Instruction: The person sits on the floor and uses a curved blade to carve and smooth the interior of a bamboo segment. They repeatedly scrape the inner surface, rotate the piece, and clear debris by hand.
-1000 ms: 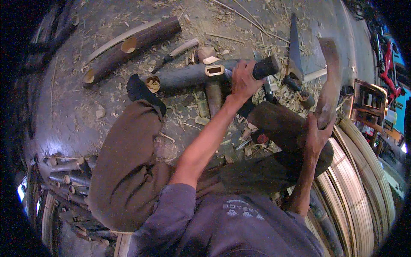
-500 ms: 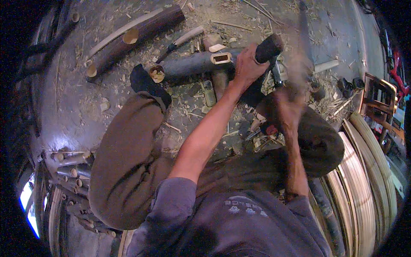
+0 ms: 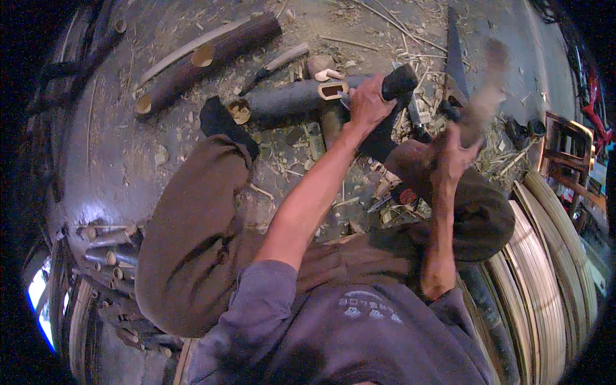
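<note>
A dark bamboo pole (image 3: 282,101) lies crosswise on the floor in front of me, between my feet in black socks. A pale-edged oblong slot (image 3: 332,91) is cut into its upper side. My left hand (image 3: 371,104) is closed at the slot's right end, and a narrow grey chisel blade (image 3: 345,100) shows beside its fingers; the handle is hidden. Over my right shin, my right hand (image 3: 454,157) grips a wooden mallet (image 3: 484,106), raised and smeared by motion. A pale chip (image 3: 328,75) lies against the slot's far edge.
A saw (image 3: 454,58) and a dark-handled blade (image 3: 416,115) lie beyond my right foot. Behind the pole are a wooden-handled knife (image 3: 282,59) and a notched bamboo length (image 3: 224,54). Shavings litter the floor. Bundled bamboo strips (image 3: 536,276) stand at right, cut tubes (image 3: 112,258) at left.
My right hand has moved right, and the mallet has swung outward to the right. My left hand has shifted slightly, and the chisel blade now shows by the slot.
</note>
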Motion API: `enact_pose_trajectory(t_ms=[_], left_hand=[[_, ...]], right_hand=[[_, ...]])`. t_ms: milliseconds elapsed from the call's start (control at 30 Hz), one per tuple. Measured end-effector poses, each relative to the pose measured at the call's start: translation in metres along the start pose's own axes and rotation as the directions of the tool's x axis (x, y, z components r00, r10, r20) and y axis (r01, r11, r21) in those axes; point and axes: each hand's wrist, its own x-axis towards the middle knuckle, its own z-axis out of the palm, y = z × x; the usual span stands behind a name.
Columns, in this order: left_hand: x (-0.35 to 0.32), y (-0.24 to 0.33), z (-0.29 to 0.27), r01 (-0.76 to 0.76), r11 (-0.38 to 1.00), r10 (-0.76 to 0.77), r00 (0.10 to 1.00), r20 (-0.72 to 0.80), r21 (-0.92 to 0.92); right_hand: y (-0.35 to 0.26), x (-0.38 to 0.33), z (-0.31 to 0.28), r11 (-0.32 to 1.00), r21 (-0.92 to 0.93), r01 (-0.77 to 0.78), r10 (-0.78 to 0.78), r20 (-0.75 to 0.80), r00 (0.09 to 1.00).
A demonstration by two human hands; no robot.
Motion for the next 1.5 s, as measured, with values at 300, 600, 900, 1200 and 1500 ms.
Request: enact_pose_trajectory(t_ms=[300,600,900,1200,1500], left_hand=[[0.008,0.018,-0.083,-0.162,0.931,0.28,0.894,-0.351,0.328],[-0.038,-0.027,-0.175,0.077,0.527,-0.298,0.949,-0.099,-0.846],[-0.056,-0.053,-0.116,0.09,0.476,-0.441,0.885,-0.149,-0.875],[-0.071,-0.122,-0.092,-0.125,0.741,-0.046,0.971,-0.236,-0.66],[-0.069,-0.015,-0.069,-0.113,0.542,-0.154,0.961,-0.23,-0.833]], right_hand=[[0.049,-0.027,0.008,0.91,-0.193,0.366,-0.285,0.35,0.892],[-0.027,-0.056,0.076,0.698,-0.126,0.705,-0.473,0.658,0.586],[-0.114,-0.104,0.131,0.344,0.254,0.904,-0.755,0.647,0.105],[-0.062,-0.09,0.139,0.178,0.143,0.973,-0.489,0.872,-0.039],[-0.08,-0.058,0.08,0.226,-0.144,0.963,-0.407,0.885,0.227]])
